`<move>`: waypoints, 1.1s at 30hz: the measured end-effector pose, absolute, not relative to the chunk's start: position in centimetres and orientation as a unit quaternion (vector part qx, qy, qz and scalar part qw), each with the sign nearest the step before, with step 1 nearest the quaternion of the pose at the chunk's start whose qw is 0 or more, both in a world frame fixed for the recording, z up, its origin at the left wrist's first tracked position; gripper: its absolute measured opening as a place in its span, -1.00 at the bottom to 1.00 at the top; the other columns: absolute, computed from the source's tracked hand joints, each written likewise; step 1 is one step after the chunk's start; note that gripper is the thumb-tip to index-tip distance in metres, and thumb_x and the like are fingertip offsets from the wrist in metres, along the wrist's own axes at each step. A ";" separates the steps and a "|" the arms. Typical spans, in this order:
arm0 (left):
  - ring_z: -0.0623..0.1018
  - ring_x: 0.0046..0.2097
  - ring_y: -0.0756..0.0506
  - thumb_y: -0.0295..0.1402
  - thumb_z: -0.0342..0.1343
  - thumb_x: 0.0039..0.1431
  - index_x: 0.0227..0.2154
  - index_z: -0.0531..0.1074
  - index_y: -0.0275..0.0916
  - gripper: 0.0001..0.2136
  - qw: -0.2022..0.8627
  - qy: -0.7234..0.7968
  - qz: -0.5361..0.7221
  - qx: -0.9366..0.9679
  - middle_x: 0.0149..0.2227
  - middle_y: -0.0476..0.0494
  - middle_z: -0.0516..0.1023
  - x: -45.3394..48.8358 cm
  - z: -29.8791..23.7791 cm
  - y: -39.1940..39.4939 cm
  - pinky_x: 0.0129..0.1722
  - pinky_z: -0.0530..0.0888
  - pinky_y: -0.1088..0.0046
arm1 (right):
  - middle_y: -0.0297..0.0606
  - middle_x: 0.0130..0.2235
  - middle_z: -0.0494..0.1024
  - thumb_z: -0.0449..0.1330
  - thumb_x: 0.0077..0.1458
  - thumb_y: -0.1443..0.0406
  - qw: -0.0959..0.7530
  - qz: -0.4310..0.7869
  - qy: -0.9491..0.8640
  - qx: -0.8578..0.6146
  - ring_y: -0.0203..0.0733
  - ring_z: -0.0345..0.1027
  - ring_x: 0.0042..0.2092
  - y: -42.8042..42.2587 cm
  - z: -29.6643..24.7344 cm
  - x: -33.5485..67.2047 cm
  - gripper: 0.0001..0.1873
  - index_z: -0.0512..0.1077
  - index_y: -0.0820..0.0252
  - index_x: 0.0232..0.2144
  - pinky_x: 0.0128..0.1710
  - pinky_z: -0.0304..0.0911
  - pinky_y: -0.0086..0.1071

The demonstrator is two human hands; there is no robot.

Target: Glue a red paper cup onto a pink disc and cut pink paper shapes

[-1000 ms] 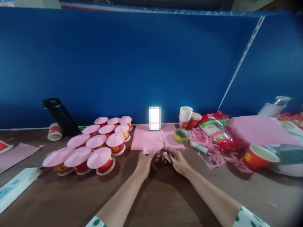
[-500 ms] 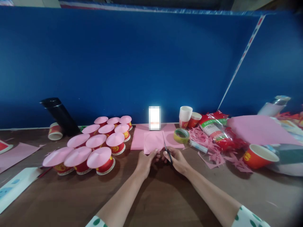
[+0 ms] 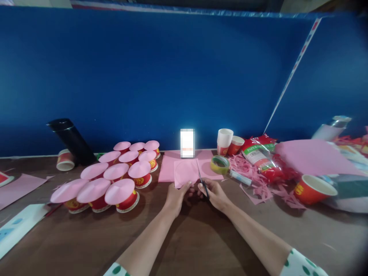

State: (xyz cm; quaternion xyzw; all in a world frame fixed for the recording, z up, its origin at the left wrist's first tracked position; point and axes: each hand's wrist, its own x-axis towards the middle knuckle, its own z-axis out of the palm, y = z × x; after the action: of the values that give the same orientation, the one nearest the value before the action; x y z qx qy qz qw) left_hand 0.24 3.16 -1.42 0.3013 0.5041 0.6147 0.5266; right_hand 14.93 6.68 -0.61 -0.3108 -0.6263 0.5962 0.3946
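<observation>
In the middle of the head view my left hand (image 3: 176,200) pinches the lower edge of a square pink paper (image 3: 186,171), which has a faint round line on it. My right hand (image 3: 214,194) grips black-handled scissors (image 3: 204,188), their blades pointing up along the paper's right edge. Whether the blades are cutting into the paper I cannot tell. Beneath and behind lies a larger pink sheet (image 3: 166,168). To the left stand several upturned red paper cups with pink paper cones on top (image 3: 120,191).
Right of the sheet lie a tape roll (image 3: 220,165), a glue stick (image 3: 240,178), pink paper scraps (image 3: 260,191), a red plastic bag (image 3: 261,157) and a red cup (image 3: 314,190). White and red cups (image 3: 224,142) stand behind. A black flask (image 3: 73,142) leans at left.
Both hands, the paper and the scissors hold almost the same place. The whole view has shifted very slightly.
</observation>
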 end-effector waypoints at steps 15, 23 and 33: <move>0.46 -0.56 0.01 -0.22 0.25 -0.21 -0.48 0.50 -0.40 -0.71 0.525 0.506 0.614 0.301 -0.57 -0.15 0.52 0.4 -0.7 2.9 -0.54 0.40 0.53 | -0.40 -0.58 0.37 0.18 -0.07 0.05 0.392 0.595 -0.625 -0.320 -0.37 0.22 -0.57 6.6 -0.4 14.9 -0.61 0.37 0.25 -0.31 -0.56 0.15 -0.48; 0.47 -0.56 0.01 -0.22 0.26 -0.22 -0.48 0.49 -0.41 -0.69 0.519 0.513 0.618 0.293 -0.56 -0.17 0.52 0.4 -0.8 3.0 -0.55 0.40 0.53 | -0.41 -0.59 0.36 0.20 -0.06 0.09 0.392 0.591 -0.629 -0.320 -0.37 0.21 -0.58 6.7 -0.6 15.0 -0.64 0.37 0.25 -0.30 -0.58 0.14 -0.49; 0.47 -0.54 0.01 -0.20 0.26 -0.23 -0.48 0.50 -0.41 -0.68 0.518 0.508 0.620 0.298 -0.55 -0.18 0.52 0.2 -1.1 3.1 -0.55 0.40 0.55 | -0.42 -0.61 0.35 0.19 -0.06 0.07 0.389 0.587 -0.632 -0.323 -0.36 0.21 -0.59 6.7 -0.6 15.0 -0.63 0.38 0.24 -0.29 -0.58 0.14 -0.48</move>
State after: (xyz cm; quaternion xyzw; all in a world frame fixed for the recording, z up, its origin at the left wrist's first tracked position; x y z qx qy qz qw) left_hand 0.23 3.11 -1.05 0.2976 0.5083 0.6199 0.5184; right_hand 15.02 6.71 -0.63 -0.3228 -0.6322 0.5875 0.3886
